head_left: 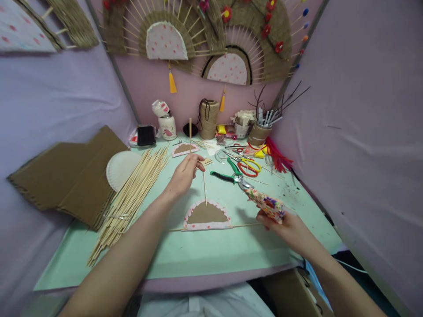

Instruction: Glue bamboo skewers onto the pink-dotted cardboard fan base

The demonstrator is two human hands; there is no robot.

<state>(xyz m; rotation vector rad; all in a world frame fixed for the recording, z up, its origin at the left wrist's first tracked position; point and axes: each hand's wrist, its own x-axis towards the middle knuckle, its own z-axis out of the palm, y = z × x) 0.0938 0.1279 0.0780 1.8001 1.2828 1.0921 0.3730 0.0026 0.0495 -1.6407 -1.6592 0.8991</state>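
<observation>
My left hand (188, 171) is over the middle of the table, fingers closed on a thin wooden stick (191, 132) that points up from it. Just below its fingertips, another thin stick (205, 189) runs down to a half-round cardboard piece (208, 215) edged with pink-dotted white cloth. More stick (246, 226) juts out sideways from that piece's straight edge. In my right hand (284, 226) is a glue gun (266, 204) with a flower-patterned cover, its tip pointing left and away from me. Green-handled pruning shears (233, 176) lie beyond the tip.
On the left are a bundle of sticks (132, 198), a white round plate (120, 169) and brown cardboard (72, 171). Scissors (249, 167) and red tassels (277, 154) lie at the right. Behind stand a twine spool (209, 121) and a holder with twigs (259, 132). Fans (167, 42) hang above.
</observation>
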